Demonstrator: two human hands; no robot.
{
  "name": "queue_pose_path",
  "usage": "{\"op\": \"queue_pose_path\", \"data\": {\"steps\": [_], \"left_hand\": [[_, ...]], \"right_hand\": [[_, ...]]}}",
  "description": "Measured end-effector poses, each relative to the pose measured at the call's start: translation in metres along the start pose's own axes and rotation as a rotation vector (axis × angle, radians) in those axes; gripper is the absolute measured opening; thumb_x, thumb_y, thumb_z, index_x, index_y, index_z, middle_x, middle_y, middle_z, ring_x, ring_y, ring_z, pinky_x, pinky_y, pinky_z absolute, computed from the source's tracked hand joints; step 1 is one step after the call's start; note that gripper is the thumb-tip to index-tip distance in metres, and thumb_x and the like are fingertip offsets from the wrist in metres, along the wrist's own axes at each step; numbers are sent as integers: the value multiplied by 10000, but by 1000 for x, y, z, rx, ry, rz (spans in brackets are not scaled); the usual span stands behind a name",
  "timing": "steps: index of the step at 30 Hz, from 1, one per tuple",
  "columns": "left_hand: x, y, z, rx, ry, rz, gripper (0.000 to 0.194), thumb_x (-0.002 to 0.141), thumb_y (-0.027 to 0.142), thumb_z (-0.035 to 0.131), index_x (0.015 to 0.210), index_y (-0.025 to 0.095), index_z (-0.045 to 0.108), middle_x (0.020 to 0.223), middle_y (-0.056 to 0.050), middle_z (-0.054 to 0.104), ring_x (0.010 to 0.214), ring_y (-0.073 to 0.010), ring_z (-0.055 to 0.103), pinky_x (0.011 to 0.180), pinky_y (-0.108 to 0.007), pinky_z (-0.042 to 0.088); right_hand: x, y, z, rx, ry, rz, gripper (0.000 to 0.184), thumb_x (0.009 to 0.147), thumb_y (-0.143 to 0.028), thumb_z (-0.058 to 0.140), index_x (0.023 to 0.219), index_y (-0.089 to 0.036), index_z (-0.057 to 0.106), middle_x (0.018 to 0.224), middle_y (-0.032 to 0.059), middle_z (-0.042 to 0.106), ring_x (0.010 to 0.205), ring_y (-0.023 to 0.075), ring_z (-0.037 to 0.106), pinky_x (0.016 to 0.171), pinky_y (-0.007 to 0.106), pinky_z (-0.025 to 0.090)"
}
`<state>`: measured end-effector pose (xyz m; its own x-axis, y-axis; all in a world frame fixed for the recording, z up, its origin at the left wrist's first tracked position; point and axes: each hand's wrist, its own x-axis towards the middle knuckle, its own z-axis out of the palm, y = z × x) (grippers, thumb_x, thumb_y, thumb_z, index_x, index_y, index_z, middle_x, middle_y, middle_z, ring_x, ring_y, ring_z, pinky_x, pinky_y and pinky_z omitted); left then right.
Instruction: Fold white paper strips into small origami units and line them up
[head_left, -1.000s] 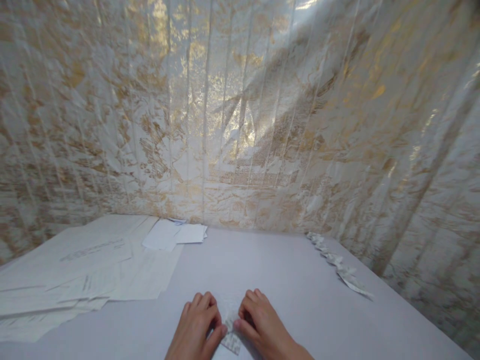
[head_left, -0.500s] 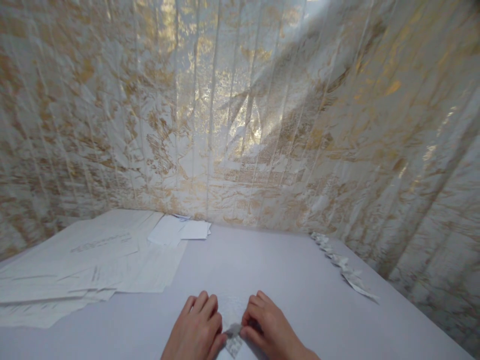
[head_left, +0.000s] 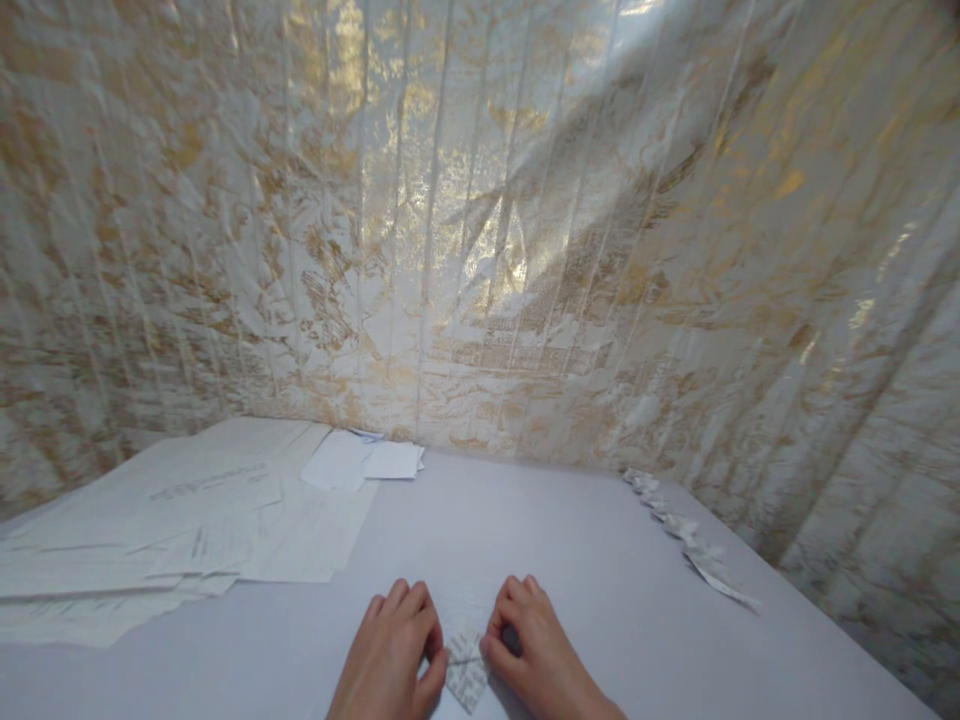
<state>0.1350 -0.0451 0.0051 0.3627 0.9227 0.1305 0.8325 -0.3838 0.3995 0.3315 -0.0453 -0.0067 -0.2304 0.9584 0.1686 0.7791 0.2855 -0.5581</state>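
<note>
A small folded piece of printed paper [head_left: 467, 682] lies on the white table at the bottom middle, its lower end a point and a crease running across it. My left hand [head_left: 397, 650] pinches its left edge between thumb and curled fingers. On the opposite side, my right hand [head_left: 536, 648] has thumb and index finger closed at the paper's right edge. The fingertips partly cover both edges of the paper.
Overlapping printed sheets [head_left: 202, 520] spread over the table's left side, with small white paper pieces [head_left: 394, 460] at their far end. Several folded paper shapes [head_left: 679, 525] form a row along the right edge. A patterned curtain [head_left: 480, 220] hangs behind the table [head_left: 525, 520].
The folded paper now shows more of its printed face, spread flatter between my hands. Both hands have shifted only slightly. The view has moved a little.
</note>
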Motion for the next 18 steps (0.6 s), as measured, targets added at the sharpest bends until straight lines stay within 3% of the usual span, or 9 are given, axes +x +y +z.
{"op": "queue_pose_path", "data": {"steps": [6,13,18], "left_hand": [[2,0,5,-29,-5,-42,126,757,107,531,793,198,610,965,-53,640,1012,-269,552,896,-408,353],[3,4,5,-146,-50,21,350,705,66,501,977,249,627,1073,-32,638,1070,-259,535,904,-396,339],[5,5,4,-182,-60,3,371,700,53,493,966,237,676,1081,-46,642,1088,-272,537,916,-409,341]], "right_hand": [[0,-5,-2,-79,-11,-7,171,810,-28,662,736,-175,619,920,41,638,953,241,551,885,369,383],[-1,-10,6,-25,40,42,242,769,-200,814,870,-197,594,957,29,629,958,260,537,886,396,369],[-1,-7,4,43,30,33,239,753,-84,697,917,-203,570,985,28,614,989,254,518,913,393,355]]}}
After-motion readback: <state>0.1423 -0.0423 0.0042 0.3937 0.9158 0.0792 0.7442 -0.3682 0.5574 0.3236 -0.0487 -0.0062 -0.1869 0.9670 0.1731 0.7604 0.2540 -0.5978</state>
